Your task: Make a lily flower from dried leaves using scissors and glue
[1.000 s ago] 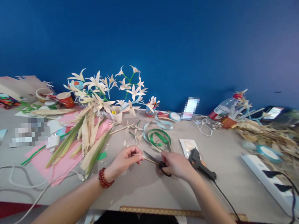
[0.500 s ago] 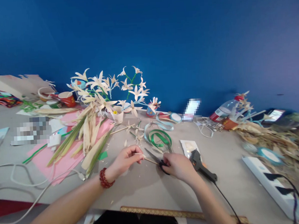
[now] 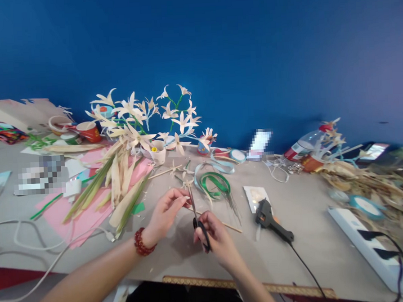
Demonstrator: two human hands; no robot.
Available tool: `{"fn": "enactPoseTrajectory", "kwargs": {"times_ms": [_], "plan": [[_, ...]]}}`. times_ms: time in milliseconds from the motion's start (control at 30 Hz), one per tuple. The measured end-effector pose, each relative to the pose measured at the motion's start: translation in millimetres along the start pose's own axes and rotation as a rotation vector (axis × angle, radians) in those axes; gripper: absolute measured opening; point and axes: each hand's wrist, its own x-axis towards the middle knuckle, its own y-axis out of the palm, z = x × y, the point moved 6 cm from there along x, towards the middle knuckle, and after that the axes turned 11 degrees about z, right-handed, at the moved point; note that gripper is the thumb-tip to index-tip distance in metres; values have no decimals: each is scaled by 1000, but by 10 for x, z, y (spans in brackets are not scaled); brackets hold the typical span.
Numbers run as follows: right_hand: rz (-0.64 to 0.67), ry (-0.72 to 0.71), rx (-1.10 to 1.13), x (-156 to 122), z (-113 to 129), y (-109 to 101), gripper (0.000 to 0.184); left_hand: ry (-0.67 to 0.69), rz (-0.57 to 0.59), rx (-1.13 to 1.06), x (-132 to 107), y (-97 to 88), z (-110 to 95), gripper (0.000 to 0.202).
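My left hand (image 3: 169, 213), with a red bead bracelet (image 3: 144, 242) at its wrist, pinches a small pale strip (image 3: 185, 199) that looks like corn husk. My right hand (image 3: 214, 236) grips a pair of scissors (image 3: 202, 235) by its black handles. The blades point away from me, right beside the left fingertips; I cannot tell whether they touch the strip. Behind the scissors runs a thin wooden stick (image 3: 233, 228), its left end hidden near the left hand. Beyond the hands lie small husk flowers (image 3: 187, 170) and a coil of green ribbon (image 3: 217, 185).
A glue gun (image 3: 272, 221) lies to the right, its cord running toward me. Husk leaves (image 3: 120, 184) cover pink paper (image 3: 58, 215) on the left. Husk flowers (image 3: 138, 138) stand in a paper cup (image 3: 159, 153) by the wall. A power strip (image 3: 358, 246) is at far right.
My right hand has moved left and toward me, turning the scissors so their blades point away from me beside the left fingertips. More of the stick and glue gun shows.
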Motion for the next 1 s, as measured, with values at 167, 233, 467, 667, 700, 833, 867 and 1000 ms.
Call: {"fn": "enactPoseTrajectory", "kwargs": {"times_ms": [167, 233, 467, 667, 700, 833, 867, 1000], "plan": [[-17, -25, 0, 47, -29, 64, 38, 15, -13, -8, -9, -9, 5, 20], [-20, -31, 7, 55, -30, 80, 39, 21, -19, 2, -12, -13, 0, 20], [-14, -40, 40, 88, -54, 119, 39, 16, -34, 8, -16, -40, 24, 19], [-59, -36, 30, 95, -36, 98, 39, -4, -34, -16, -6, -22, 11, 21], [-77, -40, 16, 85, -23, 53, 39, -12, -28, -26, -2, -13, 9, 21], [-186, -41, -205, -19, 70, -294, 36, -16, -35, -74, 4, -12, 0, 20], [-208, -24, -330, -54, 101, -393, 34, -13, -40, -77, 4, -17, -2, 19], [-331, 130, -1001, -176, 230, -675, 19, -29, -26, -31, 9, -10, 9, 17]]}}
